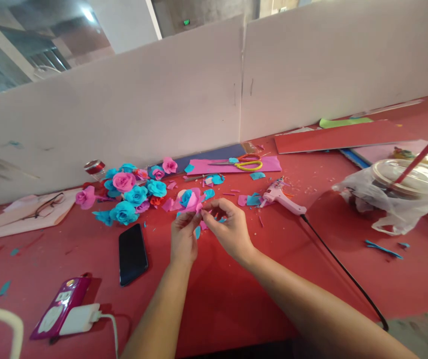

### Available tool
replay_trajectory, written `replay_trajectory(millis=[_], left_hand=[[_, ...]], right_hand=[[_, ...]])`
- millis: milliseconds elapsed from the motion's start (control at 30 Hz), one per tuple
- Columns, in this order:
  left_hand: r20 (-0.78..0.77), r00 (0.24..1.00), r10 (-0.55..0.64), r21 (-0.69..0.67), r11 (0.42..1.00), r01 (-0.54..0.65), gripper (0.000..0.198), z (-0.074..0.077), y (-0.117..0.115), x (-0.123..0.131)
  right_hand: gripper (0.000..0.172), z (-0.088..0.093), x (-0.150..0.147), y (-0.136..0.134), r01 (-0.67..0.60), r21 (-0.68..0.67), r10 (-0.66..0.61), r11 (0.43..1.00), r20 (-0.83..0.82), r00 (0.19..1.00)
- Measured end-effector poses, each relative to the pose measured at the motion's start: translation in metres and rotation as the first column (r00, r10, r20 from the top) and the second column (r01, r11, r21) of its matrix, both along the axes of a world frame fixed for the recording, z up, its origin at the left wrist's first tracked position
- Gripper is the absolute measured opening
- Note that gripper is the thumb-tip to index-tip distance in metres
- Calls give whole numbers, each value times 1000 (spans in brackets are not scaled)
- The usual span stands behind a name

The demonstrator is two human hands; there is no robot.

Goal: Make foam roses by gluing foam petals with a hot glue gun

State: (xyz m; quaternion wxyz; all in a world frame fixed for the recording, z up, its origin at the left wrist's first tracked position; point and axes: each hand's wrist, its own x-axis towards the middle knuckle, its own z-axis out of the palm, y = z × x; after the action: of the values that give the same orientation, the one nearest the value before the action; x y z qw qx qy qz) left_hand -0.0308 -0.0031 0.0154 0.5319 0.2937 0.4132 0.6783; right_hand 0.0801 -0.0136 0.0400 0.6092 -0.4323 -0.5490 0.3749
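Note:
Both of my hands meet over the middle of the red table. My left hand (184, 234) is closed on the base of a paper flower (188, 200) with a blue centre and pink outer petals. The thumb and fingers of my right hand (229, 223) pinch at the same flower's lower right side. Loose blue and pink paper petals lie under and around my hands. To the left stands a bunch of finished-looking paper roses (135, 196) in pink, blue and red. A pink glue gun (284, 198) lies to the right of my hands.
Scissors (249, 165) rest on a pink paper strip (199, 166). A black phone (133, 254) lies left of my arms, near a purple power strip (62, 305) with a white charger. At right stands a lidded cup (408, 174) in a plastic bag. A white partition (124, 109) stands behind.

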Motion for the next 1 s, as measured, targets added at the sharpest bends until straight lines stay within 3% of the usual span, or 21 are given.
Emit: replay_trajectory(millis=[333,567,833,1000], left_hand=[[-47,999,0,8,1000,0,20,1,1,-1],[-151,988,-6,22,1000,10,17,1,-2,-2],[-75,997,10,-15,1000,-11,18,2,2,-6],[-76,997,-30,-22,999,28,19,3,1,-6]], right_hand=[[7,6,12,9,-125,-12,125,992,94,988],[7,0,9,10,-92,45,84,995,156,984],[15,5,10,8,-204,-32,206,978,67,976],[8,7,13,9,-216,-77,218,973,22,976]])
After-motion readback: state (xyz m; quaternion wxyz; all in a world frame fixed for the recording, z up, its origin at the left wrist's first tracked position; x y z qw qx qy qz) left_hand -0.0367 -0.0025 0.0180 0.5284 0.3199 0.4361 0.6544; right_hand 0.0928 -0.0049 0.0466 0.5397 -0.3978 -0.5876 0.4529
